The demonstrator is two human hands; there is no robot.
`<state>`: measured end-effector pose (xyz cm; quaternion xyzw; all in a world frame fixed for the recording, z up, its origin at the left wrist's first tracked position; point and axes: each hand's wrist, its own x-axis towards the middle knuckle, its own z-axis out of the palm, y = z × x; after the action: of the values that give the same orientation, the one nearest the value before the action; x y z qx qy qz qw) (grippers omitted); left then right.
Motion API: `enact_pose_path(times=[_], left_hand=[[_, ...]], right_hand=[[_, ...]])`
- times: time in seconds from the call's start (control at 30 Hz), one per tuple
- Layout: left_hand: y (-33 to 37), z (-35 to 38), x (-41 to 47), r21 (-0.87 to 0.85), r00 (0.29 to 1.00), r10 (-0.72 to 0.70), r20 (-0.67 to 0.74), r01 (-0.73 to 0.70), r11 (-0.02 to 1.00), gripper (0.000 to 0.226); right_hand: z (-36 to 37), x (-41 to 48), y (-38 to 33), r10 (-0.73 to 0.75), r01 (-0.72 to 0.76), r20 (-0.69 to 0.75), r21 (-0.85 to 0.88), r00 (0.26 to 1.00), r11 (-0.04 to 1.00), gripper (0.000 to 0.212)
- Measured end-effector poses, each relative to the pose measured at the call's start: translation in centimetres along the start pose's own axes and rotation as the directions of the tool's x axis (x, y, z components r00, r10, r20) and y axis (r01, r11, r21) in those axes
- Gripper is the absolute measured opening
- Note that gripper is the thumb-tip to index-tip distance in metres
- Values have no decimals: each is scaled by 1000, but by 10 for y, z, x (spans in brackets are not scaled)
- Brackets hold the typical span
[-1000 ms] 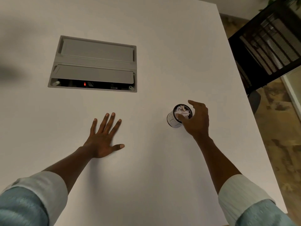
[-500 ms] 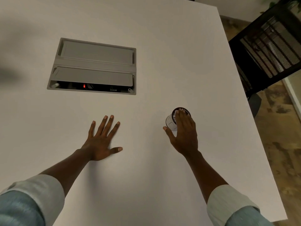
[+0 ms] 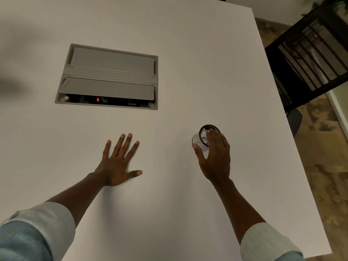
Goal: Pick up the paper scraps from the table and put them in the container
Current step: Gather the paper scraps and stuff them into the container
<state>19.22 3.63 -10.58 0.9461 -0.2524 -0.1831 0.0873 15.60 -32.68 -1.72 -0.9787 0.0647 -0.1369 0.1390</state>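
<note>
**Paper scraps [image 3: 204, 135] sit in the container [image 3: 197, 141], our right hand [image 3: 216, 159] on top**

We see the white scraps crumpled inside the small round container, which stands upright on the white table [image 3: 188, 185], near its right edge. Our right hand lies over the container's mouth with straight fingers touching the paper and the thumb spread just beside the wall; it grips nothing. Our left hand [image 3: 116, 164] rests flat on the table with fingers spread, well apart from the container, and holds nothing.

We judge the step in hand to be pressing the scraps down. No loose scrap shows on the table, so the task looks close to done. The next move calls for lifting the right hand straight up and gently, so that no paper clings to the fingers and the light container does not tip.

A grey cable hatch [image 3: 109, 78] is sunk into the table beyond the left hand, and a black mesh chair [image 3: 310, 59] stands off the right edge. Neither stands in our way.
</note>
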Motion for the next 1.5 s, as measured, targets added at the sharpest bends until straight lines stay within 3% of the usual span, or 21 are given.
enact_pose_path(times=[0.2, 0.53, 0.67, 0.73, 0.87, 1.07, 1.23, 1.5], left_hand=[[0, 0, 0, 2, 1000, -1, 0, 1, 1000, 106], [1, -1, 0, -7, 1000, 5, -10, -5, 1000, 106], [0, 1, 0, -11, 1000, 3, -11, -3, 1000, 106], [-1, 2, 0, -8, 1000, 6, -17, -6, 1000, 106], [-1, 2, 0, 13, 1000, 6, -24, -6, 1000, 107], [-1, 2, 1, 11, 1000, 4, -19, -3, 1000, 107], [0, 1, 0, 14, 1000, 2, -16, -2, 1000, 107], [1, -2, 0, -4, 1000, -5, -7, 5, 1000, 107]], right_hand=[[6, -9, 0, 5, -4, 90, -10, 996, 1000, 71], [8, 1, 4, 4, -5, 49, 19, 999, 1000, 64], [1, 4, 8, -13, 17, -68, 51, 998, 999, 59], [-3, 7, 11, 11, -7, -80, 46, 997, 999, 65], [-2, 12, 17, 114, -116, 56, 33, 992, 993, 88], [4, 18, 19, 181, -200, 98, 230, 979, 952, 91], [6, 31, 15, 115, -141, 101, 311, 988, 940, 80], [13, 51, 9, -8, -40, 126, 371, 992, 928, 81]])
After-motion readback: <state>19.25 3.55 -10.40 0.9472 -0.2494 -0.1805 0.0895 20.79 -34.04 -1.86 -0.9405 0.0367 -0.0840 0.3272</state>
